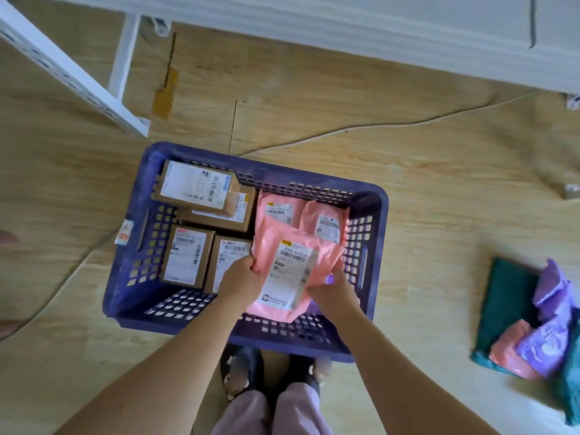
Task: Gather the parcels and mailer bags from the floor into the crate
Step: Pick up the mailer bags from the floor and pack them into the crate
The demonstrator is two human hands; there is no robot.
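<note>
Your dark slippers [241,368] stand just behind the purple crate [175,306] on the floor [423,215]. Your left hand [240,279] and right hand [332,288] hold a pink mailer bag [292,268] over the crate's right half, fingers curled round its side edges. Cardboard parcels [188,255] fill the left half, and two pink mailers [277,211] lie at the far right. A loose pile of mailers [533,324] lies on the floor to your right.

A pink mailer bag [292,271], label up, over purple crate [373,196] of brown parcels [185,255], pink bags [277,211]; more mailers [546,334] on floor [423,215].
</note>
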